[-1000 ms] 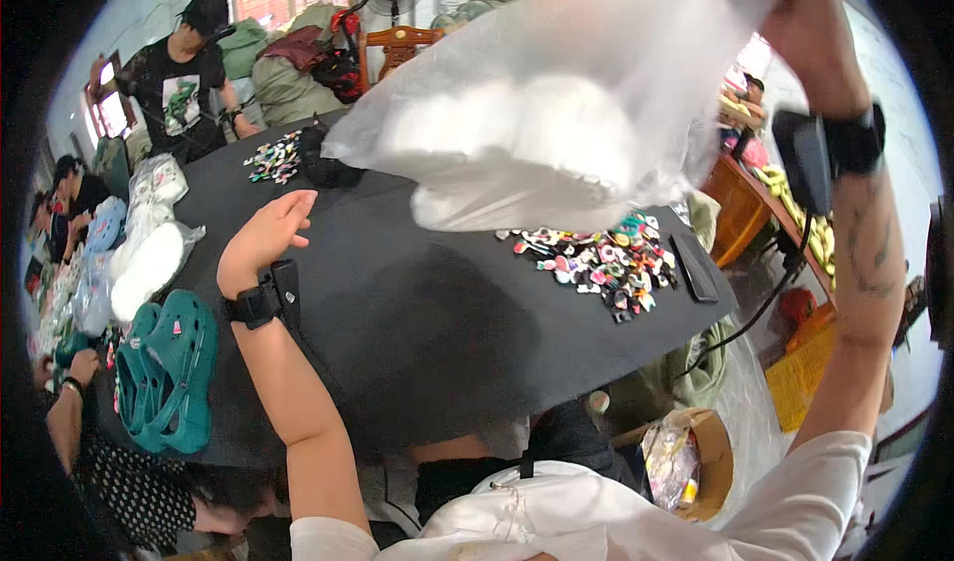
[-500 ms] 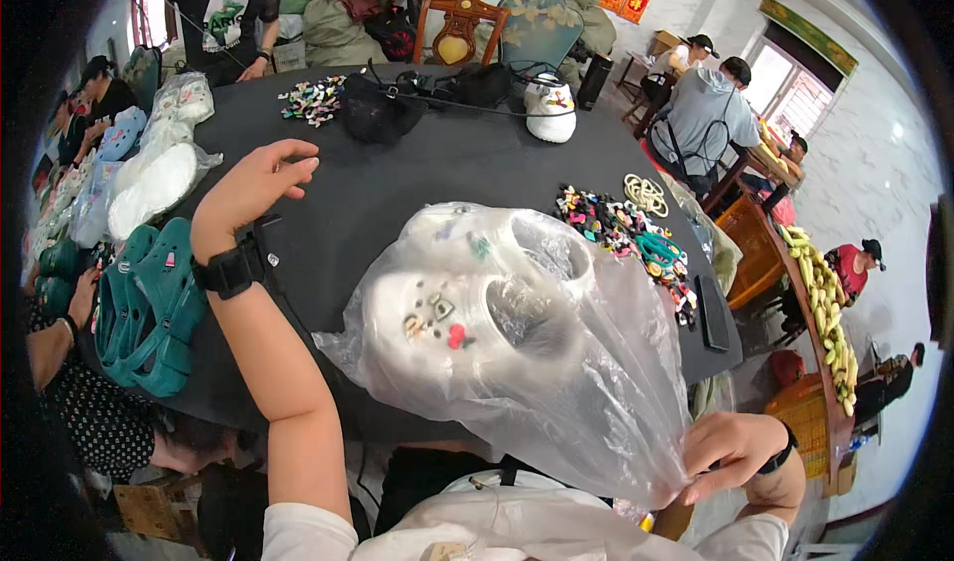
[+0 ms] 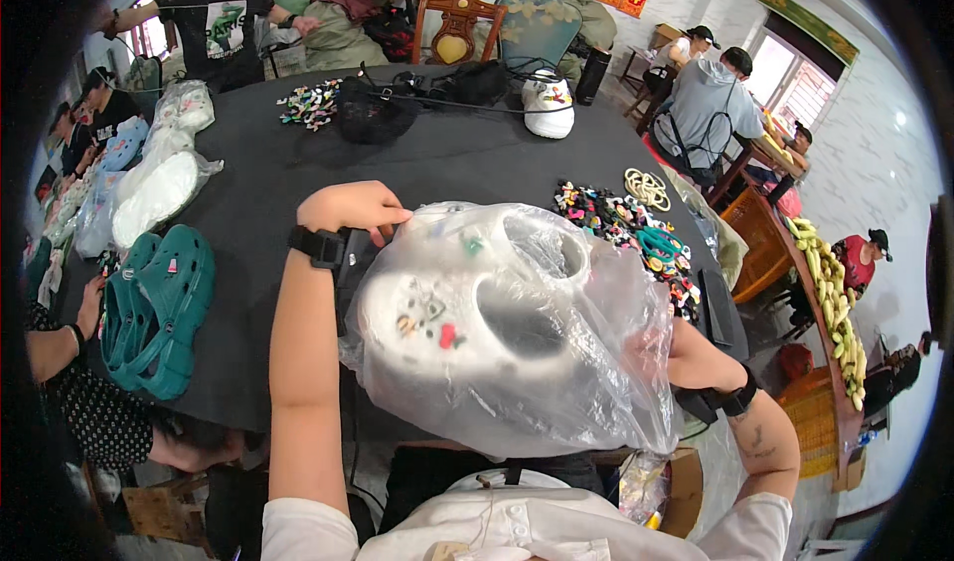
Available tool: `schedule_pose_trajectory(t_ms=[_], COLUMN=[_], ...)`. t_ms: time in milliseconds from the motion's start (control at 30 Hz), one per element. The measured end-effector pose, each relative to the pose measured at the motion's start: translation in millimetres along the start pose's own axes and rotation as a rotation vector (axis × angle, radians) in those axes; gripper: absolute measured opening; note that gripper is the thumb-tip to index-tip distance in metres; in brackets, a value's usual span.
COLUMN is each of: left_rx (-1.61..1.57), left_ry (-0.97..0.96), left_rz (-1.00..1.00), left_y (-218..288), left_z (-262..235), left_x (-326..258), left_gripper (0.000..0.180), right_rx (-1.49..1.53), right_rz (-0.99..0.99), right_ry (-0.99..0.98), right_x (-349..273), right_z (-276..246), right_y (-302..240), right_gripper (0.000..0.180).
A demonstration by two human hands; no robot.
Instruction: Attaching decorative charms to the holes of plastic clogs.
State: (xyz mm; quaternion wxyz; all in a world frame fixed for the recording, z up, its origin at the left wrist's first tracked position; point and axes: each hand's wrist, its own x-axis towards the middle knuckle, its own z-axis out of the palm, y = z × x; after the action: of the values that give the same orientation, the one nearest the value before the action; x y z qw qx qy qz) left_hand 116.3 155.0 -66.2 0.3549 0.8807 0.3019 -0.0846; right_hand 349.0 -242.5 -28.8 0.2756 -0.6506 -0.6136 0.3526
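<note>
A pair of white clogs [image 3: 393, 308] with small coloured charms lies inside a clear plastic bag [image 3: 606, 402] on the near part of the dark table. My left hand [image 3: 350, 208] is at the bag's upper left corner, its fingers bent and closed at the film. On the bag's right side is my right hand [image 3: 686, 354]; plastic covers its fingers, so their grip is hidden. To the left stands a pair of teal clogs [image 3: 164, 308], apart from both hands.
Piles of small charms [image 3: 626, 228] and cream rings [image 3: 646, 189] lie right of the bag, near a dark phone-like slab [image 3: 717, 303]. Farther back are a white clog [image 3: 548, 106], black gear [image 3: 378, 112] and more charms [image 3: 310, 104]. Bagged shoes [image 3: 154, 193] line the left; another person's hand [image 3: 89, 308] is there.
My left hand has come down and right to the bag. My right hand has moved up and inward from the bag's stretched end, which now hangs crumpled. The person at the back has spread their arms.
</note>
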Motion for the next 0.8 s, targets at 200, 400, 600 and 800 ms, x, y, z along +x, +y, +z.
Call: schedule_pose_trajectory(t_ms=[200, 400, 600, 800], left_rx=[-0.032, -0.059, -0.032, 0.049], left_ry=[-0.056, -0.05, -0.076, 0.015], left_rz=[0.028, 0.09, 0.107, 0.038], left_y=[5, 0, 1, 2], left_z=[-1, 1, 3, 8], left_x=[-3, 0, 4, 4], left_gripper=[0.033, 0.031, 0.043, 0.032], right_rx=[-0.257, -0.696, -0.792, -0.923], right_rz=[-0.35, -0.273, -0.286, -0.35], right_ry=[0.149, -0.121, -0.05, 0.019], right_x=[18, 8, 4, 22], right_z=[6, 19, 11, 14], right_y=[-3, 11, 8, -2], right_gripper=[0.022, 0.038, 0.038, 0.037])
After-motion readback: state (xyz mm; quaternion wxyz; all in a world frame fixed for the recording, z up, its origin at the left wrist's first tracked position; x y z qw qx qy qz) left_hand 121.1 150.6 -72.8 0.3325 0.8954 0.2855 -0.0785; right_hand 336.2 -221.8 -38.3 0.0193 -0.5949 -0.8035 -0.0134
